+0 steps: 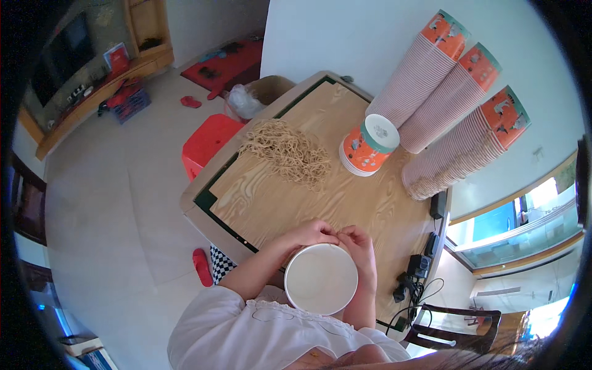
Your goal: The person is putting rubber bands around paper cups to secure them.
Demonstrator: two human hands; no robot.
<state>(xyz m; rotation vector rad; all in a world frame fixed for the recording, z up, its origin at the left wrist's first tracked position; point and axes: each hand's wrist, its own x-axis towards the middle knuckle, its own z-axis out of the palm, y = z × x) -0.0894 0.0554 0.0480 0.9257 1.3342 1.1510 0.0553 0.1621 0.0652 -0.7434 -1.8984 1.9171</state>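
Note:
A white-lined paper bucket (320,280) sits close to my body, its open mouth facing up, between my forearms. My left hand (316,233) is closed at the bucket's far rim, fingers bent over the edge. Beside it, my right hand (359,243) pinches at the same rim, its fingertips almost touching the left ones. Whatever lies between the fingertips is too small or hidden to make out. Farther off on the table lies a loose heap of tan cords (288,151). Right of the heap, a short stack of orange and green paper buckets (364,151) stands upside down.
Tall bucket stacks (413,74) lean along the table's far right; the nearest stack (468,151) has tan cords down its side. Black adapters and cables (418,268) lie at the right edge of the wooden table (246,203). A red stool (206,142) stands left.

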